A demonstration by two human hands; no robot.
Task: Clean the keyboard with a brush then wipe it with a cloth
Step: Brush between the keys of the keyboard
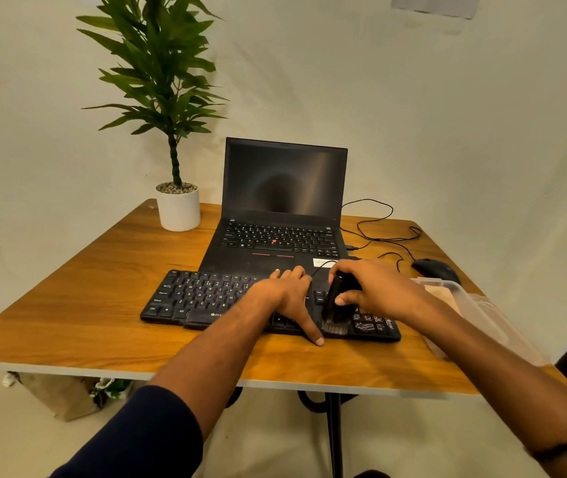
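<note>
A black keyboard (pixel 206 298) lies across the near middle of the wooden table (pixel 85 305). My left hand (pixel 285 298) rests flat on its middle keys, fingers spread, thumb reaching over the front edge onto the table. My right hand (pixel 375 291) grips a black brush (pixel 335 301) held upright, its bristles down on the keys right of centre, near the front edge. A clear plastic container (pixel 475 305) at the right holds a beige cloth (pixel 442 293).
An open black laptop (pixel 282 215) stands just behind the keyboard. A potted plant (pixel 177 205) sits at the back left. A black mouse (pixel 435 269) and its cable (pixel 375 222) lie at the back right. A paper bag (pixel 54 395) stands on the floor under the table.
</note>
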